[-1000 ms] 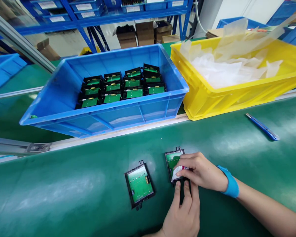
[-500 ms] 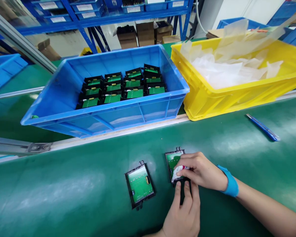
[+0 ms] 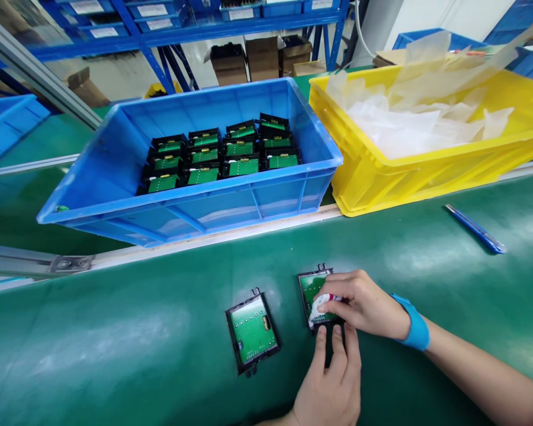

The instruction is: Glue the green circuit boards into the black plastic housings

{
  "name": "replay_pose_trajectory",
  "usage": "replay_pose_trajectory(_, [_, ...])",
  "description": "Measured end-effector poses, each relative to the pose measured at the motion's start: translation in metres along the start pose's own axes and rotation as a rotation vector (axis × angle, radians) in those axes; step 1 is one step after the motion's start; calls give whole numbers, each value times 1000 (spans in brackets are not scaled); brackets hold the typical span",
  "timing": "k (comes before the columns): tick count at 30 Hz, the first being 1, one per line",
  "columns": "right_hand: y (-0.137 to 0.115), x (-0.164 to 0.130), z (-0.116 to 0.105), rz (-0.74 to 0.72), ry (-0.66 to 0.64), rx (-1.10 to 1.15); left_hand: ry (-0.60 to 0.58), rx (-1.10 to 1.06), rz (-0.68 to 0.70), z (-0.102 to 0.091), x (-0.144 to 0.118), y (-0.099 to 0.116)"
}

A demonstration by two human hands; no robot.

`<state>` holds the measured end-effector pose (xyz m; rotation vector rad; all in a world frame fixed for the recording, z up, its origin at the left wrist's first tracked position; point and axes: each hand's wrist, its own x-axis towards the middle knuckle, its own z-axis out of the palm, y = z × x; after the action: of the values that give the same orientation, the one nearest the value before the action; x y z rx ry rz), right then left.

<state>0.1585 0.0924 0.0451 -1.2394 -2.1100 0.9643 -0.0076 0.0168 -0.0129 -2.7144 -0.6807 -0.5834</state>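
Two black-framed modules with green circuit boards lie on the green conveyor belt. My right hand, with a blue wrist strap, pinches a small white and red piece against the right module. The fingertips of my left hand press on that module's near edge. The left module lies untouched beside them.
A blue crate behind the belt holds several stacked modules of the same kind. To its right a yellow crate is filled with clear plastic bags. A blue pen-like tool lies on the belt at right. Blue shelving stands behind.
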Motion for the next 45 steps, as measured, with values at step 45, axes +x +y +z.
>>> replay_pose_trajectory(45, [-35, 7, 37, 301, 305, 469, -455, -773, -594, -60, -86, -149])
